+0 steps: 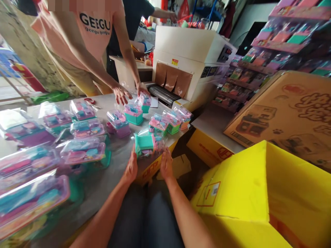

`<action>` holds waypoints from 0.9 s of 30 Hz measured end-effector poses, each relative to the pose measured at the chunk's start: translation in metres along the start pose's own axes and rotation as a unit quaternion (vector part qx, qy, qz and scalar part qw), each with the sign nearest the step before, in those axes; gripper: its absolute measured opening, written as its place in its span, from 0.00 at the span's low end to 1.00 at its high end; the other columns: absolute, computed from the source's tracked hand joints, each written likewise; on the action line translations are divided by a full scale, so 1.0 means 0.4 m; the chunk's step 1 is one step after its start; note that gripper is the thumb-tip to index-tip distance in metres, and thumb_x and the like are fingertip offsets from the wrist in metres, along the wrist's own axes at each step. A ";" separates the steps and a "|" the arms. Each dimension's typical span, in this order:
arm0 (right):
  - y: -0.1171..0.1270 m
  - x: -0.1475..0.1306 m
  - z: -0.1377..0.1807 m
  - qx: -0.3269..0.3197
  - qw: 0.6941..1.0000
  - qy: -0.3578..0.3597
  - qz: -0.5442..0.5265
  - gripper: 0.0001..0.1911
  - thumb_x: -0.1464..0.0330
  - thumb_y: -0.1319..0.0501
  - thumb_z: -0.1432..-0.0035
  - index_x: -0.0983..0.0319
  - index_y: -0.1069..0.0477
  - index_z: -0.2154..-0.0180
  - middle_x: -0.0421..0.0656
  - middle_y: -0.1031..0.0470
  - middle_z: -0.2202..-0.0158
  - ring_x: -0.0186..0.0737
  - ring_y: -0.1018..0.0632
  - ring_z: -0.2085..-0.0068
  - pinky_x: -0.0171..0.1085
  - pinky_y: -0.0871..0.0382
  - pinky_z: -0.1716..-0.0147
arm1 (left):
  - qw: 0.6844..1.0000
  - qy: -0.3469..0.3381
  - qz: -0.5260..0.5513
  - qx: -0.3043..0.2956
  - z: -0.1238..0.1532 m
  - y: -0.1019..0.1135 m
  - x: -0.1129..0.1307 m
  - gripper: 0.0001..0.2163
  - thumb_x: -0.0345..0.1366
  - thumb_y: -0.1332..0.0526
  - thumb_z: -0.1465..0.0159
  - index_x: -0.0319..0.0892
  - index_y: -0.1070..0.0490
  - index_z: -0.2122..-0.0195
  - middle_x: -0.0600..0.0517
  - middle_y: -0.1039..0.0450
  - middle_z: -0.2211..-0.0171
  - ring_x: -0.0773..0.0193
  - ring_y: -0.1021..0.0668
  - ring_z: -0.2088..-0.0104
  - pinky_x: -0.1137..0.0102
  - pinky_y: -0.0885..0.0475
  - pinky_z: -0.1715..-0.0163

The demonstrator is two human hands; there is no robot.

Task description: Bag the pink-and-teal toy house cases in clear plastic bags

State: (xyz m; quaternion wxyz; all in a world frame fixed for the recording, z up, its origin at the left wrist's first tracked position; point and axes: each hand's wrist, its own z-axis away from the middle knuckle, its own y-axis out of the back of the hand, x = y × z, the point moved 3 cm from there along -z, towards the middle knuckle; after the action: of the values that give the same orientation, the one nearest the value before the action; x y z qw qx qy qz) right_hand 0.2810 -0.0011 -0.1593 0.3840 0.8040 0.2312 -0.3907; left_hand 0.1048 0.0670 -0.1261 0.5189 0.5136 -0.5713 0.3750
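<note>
Between my two hands is a plastic-wrapped toy set [145, 143], a teal box with pink trim tipped onto its side at the table's near edge. My left hand [131, 166] grips its left end. On the other side, my right hand [167, 163] has its fingers at the loose clear wrap. Just beyond stand wrapped sets with a green base [158, 123] and an orange base [184, 117]. A purple wrapped set [119, 124] and a teal one [133, 114] are further left.
Across the table, a co-worker's hands [129, 93] are at another wrapped set [143, 102]. Red-handled scissors [90, 101] lie nearby. A white machine [178, 44] with a roller conveyor [165, 95] stands behind. At right are an open yellow carton [238, 186] and a brown carton [281, 113].
</note>
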 end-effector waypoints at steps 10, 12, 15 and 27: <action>-0.005 0.002 0.003 -0.028 0.999 -0.027 0.026 0.27 0.55 0.58 0.30 0.57 0.34 0.40 0.49 0.32 0.39 0.53 0.41 0.32 0.63 0.52 0.37 | 0.996 0.072 0.010 -0.051 0.003 0.039 0.004 0.39 0.69 0.55 0.40 0.41 0.22 0.51 0.44 0.21 0.53 0.48 0.26 0.44 0.57 0.32 0.42; 0.005 -0.010 -0.004 -0.016 0.999 -0.024 -0.017 0.28 0.54 0.58 0.31 0.58 0.33 0.40 0.50 0.31 0.39 0.52 0.40 0.33 0.61 0.50 0.37 | 0.988 0.138 0.048 -0.056 -0.003 0.046 0.007 0.40 0.70 0.55 0.41 0.40 0.21 0.53 0.44 0.20 0.58 0.50 0.22 0.53 0.59 0.27 0.49; 0.032 -0.059 -0.030 0.008 0.988 -0.032 -0.153 0.27 0.53 0.56 0.31 0.59 0.34 0.41 0.50 0.31 0.40 0.47 0.34 0.37 0.52 0.41 0.38 | 0.962 0.221 0.145 -0.072 -0.002 0.054 0.013 0.34 0.67 0.47 0.41 0.41 0.23 0.53 0.45 0.20 0.60 0.55 0.21 0.61 0.62 0.25 0.57; 0.022 -0.232 -0.108 0.074 0.954 -0.143 -0.254 0.19 0.53 0.35 0.46 0.63 0.30 0.63 0.43 0.25 0.67 0.39 0.24 0.65 0.37 0.29 0.64 | 0.993 0.109 -0.052 -0.012 0.027 0.111 0.053 0.29 0.59 0.38 0.43 0.38 0.22 0.53 0.45 0.19 0.63 0.53 0.21 0.62 0.67 0.28 0.65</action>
State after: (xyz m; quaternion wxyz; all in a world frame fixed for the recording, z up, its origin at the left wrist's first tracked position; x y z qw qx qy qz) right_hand 0.2520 0.0216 -0.0635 0.2404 0.6808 0.3410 -0.6020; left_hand 0.0605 0.0609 -0.1028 0.6031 0.4924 -0.4884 0.3940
